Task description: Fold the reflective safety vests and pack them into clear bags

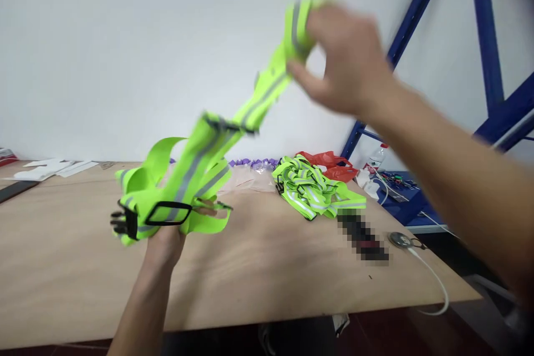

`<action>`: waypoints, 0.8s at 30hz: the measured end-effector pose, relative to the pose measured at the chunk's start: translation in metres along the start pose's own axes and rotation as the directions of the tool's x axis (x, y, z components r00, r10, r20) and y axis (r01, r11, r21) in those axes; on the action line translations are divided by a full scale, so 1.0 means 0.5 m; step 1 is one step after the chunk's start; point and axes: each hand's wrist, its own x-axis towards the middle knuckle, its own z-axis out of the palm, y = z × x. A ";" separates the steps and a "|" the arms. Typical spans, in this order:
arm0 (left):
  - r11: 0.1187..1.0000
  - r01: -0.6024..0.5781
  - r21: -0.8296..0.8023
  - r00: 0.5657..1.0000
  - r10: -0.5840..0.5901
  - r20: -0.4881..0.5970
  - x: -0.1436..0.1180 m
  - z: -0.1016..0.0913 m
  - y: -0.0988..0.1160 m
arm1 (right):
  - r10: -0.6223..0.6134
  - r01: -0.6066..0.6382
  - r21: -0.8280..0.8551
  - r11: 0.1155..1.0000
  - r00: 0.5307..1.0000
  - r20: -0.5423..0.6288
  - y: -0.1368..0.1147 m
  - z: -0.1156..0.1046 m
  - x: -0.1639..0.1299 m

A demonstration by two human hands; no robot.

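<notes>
The front edge of the wooden table (233,278) ran across below the hands, and its right edge slanted away toward the wall; a broad stretch of wood lay between the front edge and the goods at the back. The lime-yellow reflective strap (194,164) was held up above the tabletop, stretched slantwise from the left hand (167,236), low, to the right hand (348,58), raised before the wall. The right fingers were curled over the strap's upper end, the thumb at its lower side, pinching it, though blurred. Loops were bunched about the left hand, hiding most of its fingers; I could not tell how tightly they were closed.

Toward the back right sat a tangled pile of matching straps (304,183), with a red plastic bag (340,172) just behind. Near the right edge lay a round device (399,240), its white cable (438,283) dipping over the front edge. The wall (125,39) was plain white; blue metal beams (486,33) stood at right.
</notes>
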 end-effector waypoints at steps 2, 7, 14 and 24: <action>0.994 0.098 0.049 0.995 -0.099 0.020 0.002 -0.031 -0.006 | 0.013 -0.012 -0.036 0.999 1.000 0.027 -0.045 0.040 -0.072; 0.947 0.149 0.283 0.989 -0.145 -0.037 0.019 -0.060 -0.035 | 0.188 -0.215 0.064 0.974 0.937 0.295 -0.136 0.218 -0.360; 0.824 -0.130 0.552 0.909 -0.123 0.397 0.046 -0.007 -0.043 | 0.565 -0.630 -0.015 0.777 0.685 0.460 -0.189 0.309 -0.509; 0.749 -0.319 0.581 0.758 -0.166 0.630 0.071 0.055 -0.142 | 0.360 -0.703 0.696 0.144 0.693 0.625 -0.271 0.358 -0.408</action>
